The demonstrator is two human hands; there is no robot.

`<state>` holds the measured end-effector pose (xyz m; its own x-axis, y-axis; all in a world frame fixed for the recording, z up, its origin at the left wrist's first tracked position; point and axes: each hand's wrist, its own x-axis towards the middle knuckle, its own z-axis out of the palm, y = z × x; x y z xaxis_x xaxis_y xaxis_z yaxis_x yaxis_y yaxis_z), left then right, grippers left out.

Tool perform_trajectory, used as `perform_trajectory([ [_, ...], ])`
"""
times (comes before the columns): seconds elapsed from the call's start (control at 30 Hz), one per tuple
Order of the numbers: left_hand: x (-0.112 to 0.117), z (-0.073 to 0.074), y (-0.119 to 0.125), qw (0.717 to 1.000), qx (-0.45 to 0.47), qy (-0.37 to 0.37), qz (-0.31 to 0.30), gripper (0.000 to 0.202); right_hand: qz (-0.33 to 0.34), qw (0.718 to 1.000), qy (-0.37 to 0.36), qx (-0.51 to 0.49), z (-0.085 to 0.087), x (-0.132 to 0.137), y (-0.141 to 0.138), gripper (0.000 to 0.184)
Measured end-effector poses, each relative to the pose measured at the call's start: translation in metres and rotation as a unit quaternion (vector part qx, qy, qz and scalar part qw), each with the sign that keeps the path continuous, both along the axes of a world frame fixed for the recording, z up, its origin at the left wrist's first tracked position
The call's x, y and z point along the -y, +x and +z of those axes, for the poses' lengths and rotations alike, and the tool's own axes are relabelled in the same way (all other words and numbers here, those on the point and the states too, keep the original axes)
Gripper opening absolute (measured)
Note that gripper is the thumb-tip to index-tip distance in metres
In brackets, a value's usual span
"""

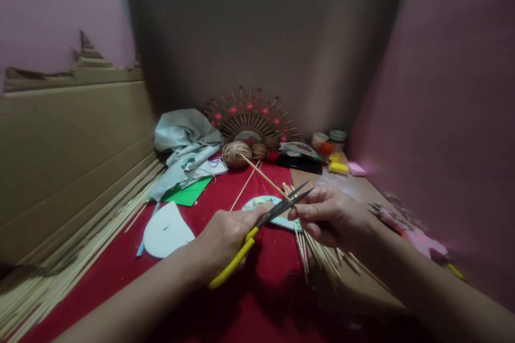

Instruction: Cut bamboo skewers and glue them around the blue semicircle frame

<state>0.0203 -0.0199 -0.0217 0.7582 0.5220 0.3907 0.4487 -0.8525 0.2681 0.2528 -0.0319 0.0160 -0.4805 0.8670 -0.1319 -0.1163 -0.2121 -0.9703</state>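
My left hand is closed around the yellow handles of a pair of scissors. Its dark blades lie partly apart and reach right, across a thin wooden stick. The stick slants up to the left, its far end in front of a ball of twine. Pinched in the fingers of my right hand is the stick's near end, close to the blade tips. Below and beside that hand lies a pile of cut sticks. A ring-shaped piece with a pale patterned edge is partly hidden behind the scissors.
Long sticks run along the left by cardboard. A white cutout, green sheet and crumpled cloth lie on the red cloth. A flowered fan-shaped piece stands at the back. A glue gun is at right.
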Motion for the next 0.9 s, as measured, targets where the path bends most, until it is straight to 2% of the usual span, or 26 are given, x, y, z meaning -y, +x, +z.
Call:
perform_trajectory([
  [0.13, -0.001, -0.009, -0.002, 0.999, -0.03, 0.012, 0.039, 0.061, -0.023, 1.0, -0.011, 0.01, -0.001, 0.0, -0.001, 0.02],
  [0.23, -0.002, -0.013, -0.002, 0.996, -0.049, 0.003, 0.073, 0.056, -0.067, 0.996, 0.03, 0.042, -0.001, 0.002, -0.004, 0.02],
  [0.3, -0.002, -0.013, -0.001, 0.997, -0.032, -0.017, 0.064, 0.055, -0.079, 0.995, 0.049, 0.043, 0.0, 0.003, -0.005, 0.019],
  [0.37, -0.001, -0.011, 0.001, 0.999, -0.002, -0.04, 0.035, 0.057, -0.056, 0.998, 0.024, 0.012, 0.001, 0.003, -0.004, 0.017],
  [0.43, 0.0, -0.008, 0.003, 0.998, 0.029, -0.049, 0.006, 0.055, -0.005, 0.999, -0.027, -0.036, 0.001, 0.001, -0.002, 0.017],
  [0.53, 0.001, -0.004, 0.005, 0.998, 0.046, -0.042, -0.014, 0.051, 0.094, 0.986, -0.088, -0.103, -0.002, -0.002, 0.001, 0.018],
  [0.63, 0.003, -0.003, 0.006, 0.998, 0.046, -0.039, -0.026, 0.054, 0.158, 0.971, -0.118, -0.134, -0.006, -0.004, 0.003, 0.02],
  [0.77, 0.005, -0.006, 0.006, 0.997, 0.054, -0.048, -0.028, 0.06, 0.166, 0.969, -0.112, -0.144, -0.005, -0.003, 0.004, 0.018],
  [0.9, 0.003, -0.013, 0.004, 0.998, 0.049, -0.032, 0.011, 0.049, 0.101, 0.986, -0.075, -0.106, -0.002, -0.002, 0.003, 0.014],
])
